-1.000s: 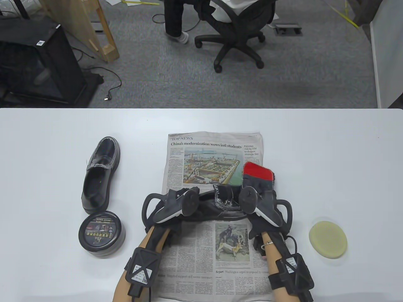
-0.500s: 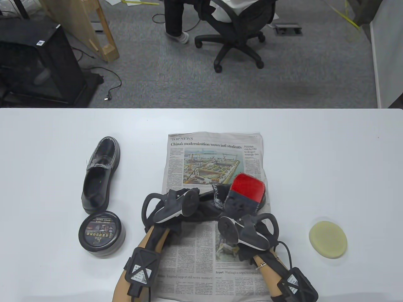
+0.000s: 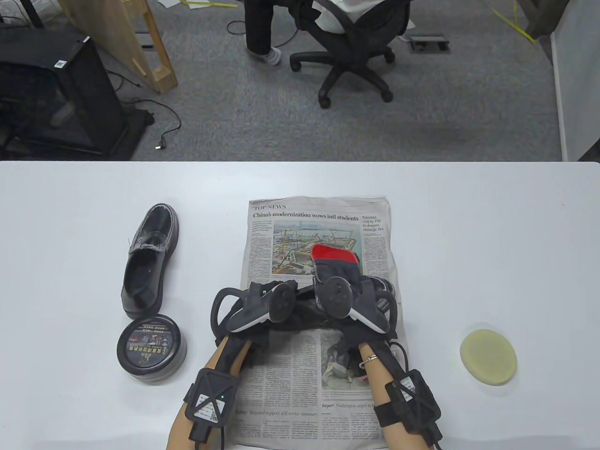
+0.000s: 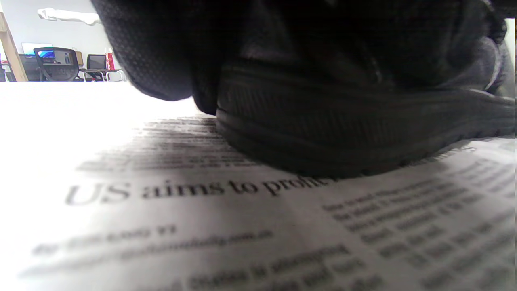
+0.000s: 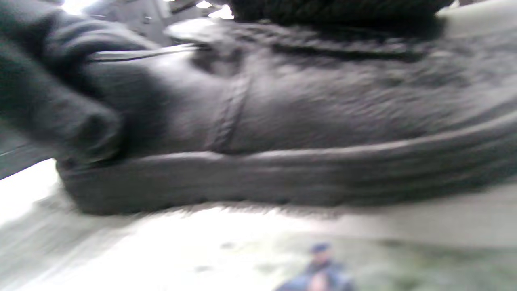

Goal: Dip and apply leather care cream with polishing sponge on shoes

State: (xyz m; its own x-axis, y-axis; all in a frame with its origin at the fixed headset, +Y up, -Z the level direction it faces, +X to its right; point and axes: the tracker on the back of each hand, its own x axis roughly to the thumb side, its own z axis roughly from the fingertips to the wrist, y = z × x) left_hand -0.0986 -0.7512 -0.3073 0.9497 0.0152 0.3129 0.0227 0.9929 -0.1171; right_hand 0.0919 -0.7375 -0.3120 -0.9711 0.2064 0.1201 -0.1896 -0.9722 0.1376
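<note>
The shoe on the newspaper (image 5: 282, 121) looks like smooth black leather with a dull sheen and a ribbed rubbery sole, though the right wrist view is blurred, and its mate (image 3: 150, 258) off to the left shines glossier, frayed at the collar. The newspaper (image 3: 300, 375) is thin matt printed paper on a smooth white table (image 3: 468, 225); the sponge (image 3: 488, 357) looks soft, matt, pale yellow foam, the cream tin (image 3: 151, 349) glossy-lidded

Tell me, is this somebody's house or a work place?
Probably an office or lab. Behind the white table there is grey carpet, a black swivel chair with someone sitting in it, and more desks with a screen farther off.
</note>
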